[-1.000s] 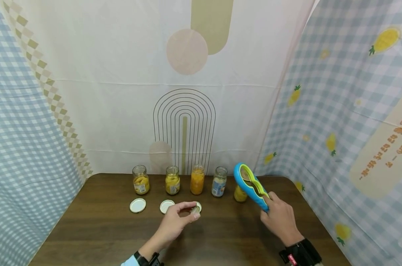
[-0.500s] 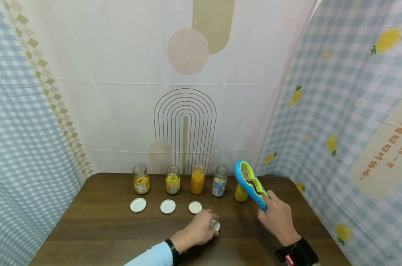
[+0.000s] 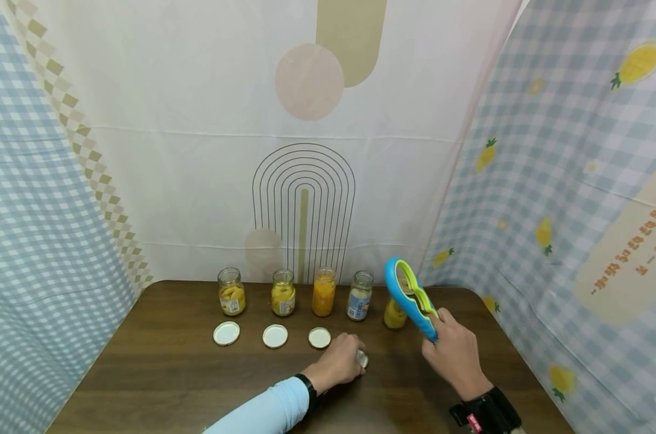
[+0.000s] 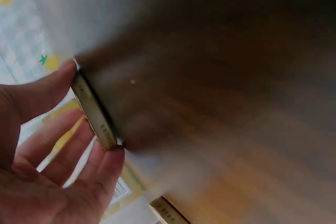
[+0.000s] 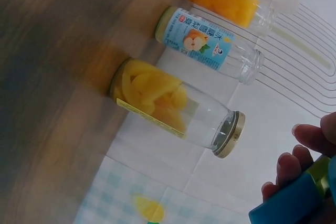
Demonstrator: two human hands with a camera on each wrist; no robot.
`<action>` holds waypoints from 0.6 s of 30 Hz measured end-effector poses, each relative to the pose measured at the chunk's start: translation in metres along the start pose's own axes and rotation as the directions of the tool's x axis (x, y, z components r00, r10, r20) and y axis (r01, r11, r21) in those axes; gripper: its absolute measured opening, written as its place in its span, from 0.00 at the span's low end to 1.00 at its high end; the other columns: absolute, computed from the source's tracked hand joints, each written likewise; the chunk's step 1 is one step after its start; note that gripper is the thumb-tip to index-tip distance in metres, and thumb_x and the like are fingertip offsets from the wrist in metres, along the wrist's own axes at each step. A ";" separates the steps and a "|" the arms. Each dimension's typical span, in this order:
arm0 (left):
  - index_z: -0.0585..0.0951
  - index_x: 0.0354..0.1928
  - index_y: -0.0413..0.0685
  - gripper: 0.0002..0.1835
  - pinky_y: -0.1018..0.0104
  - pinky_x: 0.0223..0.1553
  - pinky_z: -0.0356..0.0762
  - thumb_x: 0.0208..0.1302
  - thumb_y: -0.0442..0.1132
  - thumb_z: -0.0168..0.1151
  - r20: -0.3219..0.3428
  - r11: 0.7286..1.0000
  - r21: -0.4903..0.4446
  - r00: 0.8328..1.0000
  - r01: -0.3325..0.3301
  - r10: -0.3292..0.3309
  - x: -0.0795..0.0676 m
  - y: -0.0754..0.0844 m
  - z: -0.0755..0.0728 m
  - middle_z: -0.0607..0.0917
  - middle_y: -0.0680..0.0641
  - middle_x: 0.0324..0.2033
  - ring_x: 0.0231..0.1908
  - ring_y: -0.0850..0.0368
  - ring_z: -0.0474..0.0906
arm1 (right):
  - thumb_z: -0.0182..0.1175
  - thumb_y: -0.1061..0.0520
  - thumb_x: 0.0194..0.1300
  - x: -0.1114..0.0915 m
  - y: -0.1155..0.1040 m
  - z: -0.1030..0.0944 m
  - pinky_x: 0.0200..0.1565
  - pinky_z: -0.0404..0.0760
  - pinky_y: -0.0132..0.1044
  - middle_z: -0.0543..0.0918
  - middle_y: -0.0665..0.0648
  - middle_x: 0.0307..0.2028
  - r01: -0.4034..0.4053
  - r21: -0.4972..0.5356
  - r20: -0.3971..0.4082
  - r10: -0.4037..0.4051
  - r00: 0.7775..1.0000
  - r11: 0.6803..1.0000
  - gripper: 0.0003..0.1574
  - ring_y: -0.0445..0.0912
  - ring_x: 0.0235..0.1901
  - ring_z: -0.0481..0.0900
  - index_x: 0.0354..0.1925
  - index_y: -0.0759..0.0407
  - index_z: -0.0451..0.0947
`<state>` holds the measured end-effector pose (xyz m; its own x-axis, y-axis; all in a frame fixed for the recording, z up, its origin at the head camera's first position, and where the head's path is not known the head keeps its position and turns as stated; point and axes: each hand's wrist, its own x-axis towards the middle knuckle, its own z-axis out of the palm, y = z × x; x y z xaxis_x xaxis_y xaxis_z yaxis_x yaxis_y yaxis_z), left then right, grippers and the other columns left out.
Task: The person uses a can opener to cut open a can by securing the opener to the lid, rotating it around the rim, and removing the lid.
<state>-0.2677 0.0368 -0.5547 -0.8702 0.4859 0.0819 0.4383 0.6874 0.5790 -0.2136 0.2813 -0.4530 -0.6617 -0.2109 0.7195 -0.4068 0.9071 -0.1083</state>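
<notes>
My left hand (image 3: 336,360) pinches a jar lid (image 4: 94,111) by its rim, thumb on one side and fingertips on the other, close over the table. The lid is gold outside; its pale inner face shows in the head view. My right hand (image 3: 455,352) grips a blue and green jar opener (image 3: 406,295) by its handles, raised in front of the rightmost jar. That jar (image 5: 152,98) holds yellow fruit pieces and wears a gold lid (image 5: 230,135); the opener partly hides it in the head view. Left of it stands a lidless jar with a blue label (image 3: 359,296).
Further left stand lidless jars: an orange-filled jar (image 3: 323,293) and two yellow-fruit jars, the middle one (image 3: 283,293) and the leftmost (image 3: 231,292). Lids lie before them, a right lid (image 3: 319,337), a middle lid (image 3: 275,336) and a left lid (image 3: 227,333). Cloth hangs behind the wooden table (image 3: 160,374).
My left hand has carried the lid rightward and down to the table, past the lid in front of the orange-filled jar. My right hand and the jar opener have hardly moved.
</notes>
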 end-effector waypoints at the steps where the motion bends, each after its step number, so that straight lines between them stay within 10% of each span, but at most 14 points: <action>1: 0.92 0.47 0.51 0.16 0.65 0.41 0.83 0.56 0.39 0.84 -0.010 1.000 0.020 1.000 0.000 0.000 0.001 0.001 -0.001 0.91 0.51 0.44 0.45 0.54 0.84 | 0.64 0.71 0.48 0.000 0.000 0.000 0.23 0.51 0.27 0.57 0.49 0.27 0.001 0.001 -0.003 -0.001 1.000 1.000 0.27 0.31 0.22 0.43 0.21 0.48 0.59; 18: 0.91 0.45 0.51 0.14 0.68 0.35 0.83 0.56 0.37 0.79 -0.091 0.981 0.192 0.996 0.000 0.018 0.067 -0.033 0.037 0.90 0.49 0.38 0.37 0.56 0.86 | 0.68 0.71 0.51 0.003 -0.006 0.006 0.22 0.52 0.28 0.61 0.50 0.26 -0.023 0.029 -0.016 0.024 1.000 0.999 0.28 0.32 0.21 0.45 0.20 0.48 0.60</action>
<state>-0.3320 0.0672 -0.5984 -0.8790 0.4472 0.1654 0.4735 0.7782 0.4126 -0.2170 0.2734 -0.4541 -0.6613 -0.1834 0.7273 -0.4093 0.9008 -0.1451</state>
